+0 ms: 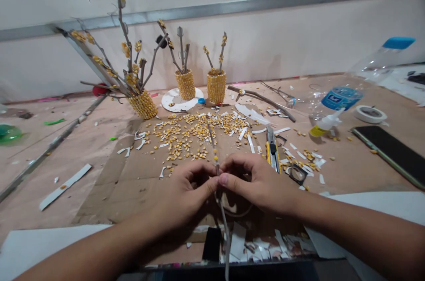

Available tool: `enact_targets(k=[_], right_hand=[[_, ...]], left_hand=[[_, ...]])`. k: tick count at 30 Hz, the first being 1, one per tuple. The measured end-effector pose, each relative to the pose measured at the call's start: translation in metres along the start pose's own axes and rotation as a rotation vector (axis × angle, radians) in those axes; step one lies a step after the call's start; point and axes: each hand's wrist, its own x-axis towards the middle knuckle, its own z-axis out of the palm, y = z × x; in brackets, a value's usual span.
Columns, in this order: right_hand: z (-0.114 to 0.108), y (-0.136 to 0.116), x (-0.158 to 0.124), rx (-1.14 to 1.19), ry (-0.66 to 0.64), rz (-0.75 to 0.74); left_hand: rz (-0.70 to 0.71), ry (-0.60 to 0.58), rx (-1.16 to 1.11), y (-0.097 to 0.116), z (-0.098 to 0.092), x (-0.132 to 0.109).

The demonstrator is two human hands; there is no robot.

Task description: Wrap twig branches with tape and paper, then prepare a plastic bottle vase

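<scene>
My left hand [186, 194] and my right hand [257, 181] meet at the centre, both pinching a thin twig [226, 239] between thumb and fingers. The twig runs from near the front edge up past my fingertips, with a few yellow corn kernels [215, 157] on it just above my grip. Loose corn kernels [181, 139] lie scattered beyond my hands on a cardboard sheet [122, 188]. A yellow box cutter [272, 152] rests beside my right hand. Partly hidden below that hand is something round and clear; I cannot make out what.
At the back stand three kernel-covered pots holding twigs: left [143, 104], middle [185, 85] and right [216, 87]. To the right are a glue bottle [325, 124], a plastic bottle [341, 97], a tape roll [370, 115] and a phone [392, 152]. Paper scraps litter the table.
</scene>
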Motion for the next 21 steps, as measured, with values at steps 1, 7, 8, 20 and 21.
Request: enact_targets(k=[1,7,8,20,21], right_hand=[[0.001,0.000,-0.001,0.037,-0.021,0.033],[0.008,0.001,-0.003,0.204,-0.086,0.194],[0.008,0.001,-0.003,0.199,-0.070,0.176],[-0.009,0.016,0.006,0.134,0.094,0.039],[-0.009,0.016,0.007,0.126,0.087,0.048]], left_hand=[[0.048,0.030,0.056,0.000,-0.002,0.001],[0.251,0.149,0.318,0.004,-0.011,0.009],[0.250,0.185,0.348,0.007,-0.013,0.011],[0.385,0.088,1.303,0.018,-0.059,0.062],[0.402,0.048,1.311,0.015,-0.061,0.065]])
